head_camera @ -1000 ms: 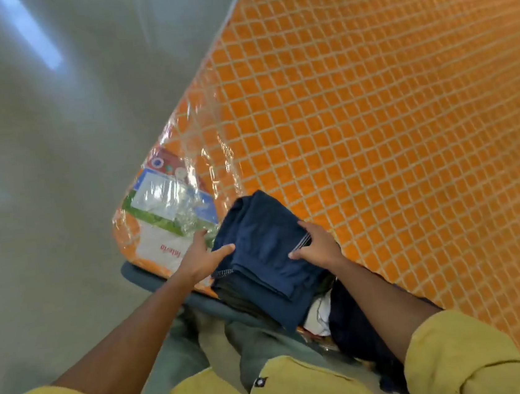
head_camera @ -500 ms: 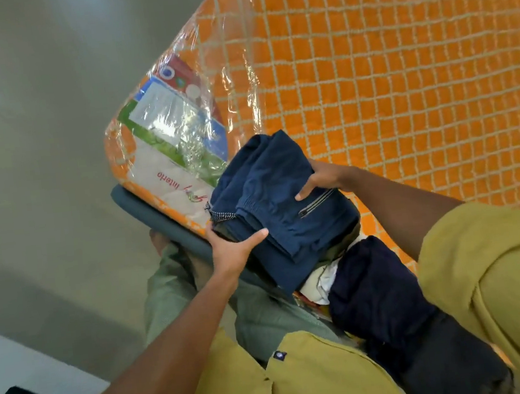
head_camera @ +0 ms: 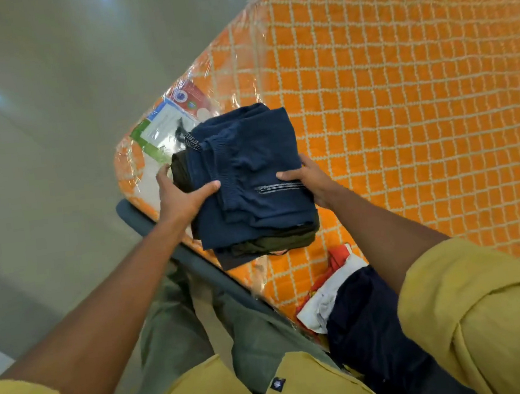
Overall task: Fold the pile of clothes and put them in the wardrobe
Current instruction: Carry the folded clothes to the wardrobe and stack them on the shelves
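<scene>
One orange plastic-wrapped mattress (head_camera: 403, 99) fills the far and right side. At its near-left corner is the stack of folded clothes (head_camera: 250, 178), navy on top. It looks soft, light and likely to slump, so hold it low on both sides. A loose pile (head_camera: 359, 312) lies near right. The left hand (head_camera: 181, 197) and right hand (head_camera: 307, 180) clasp opposite edges, thumbs on top.

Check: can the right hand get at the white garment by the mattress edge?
Not yet, likely: the right hand grips the folded navy stack. The white garment lies exposed close by, so once the grip frees, probably yes.
</scene>
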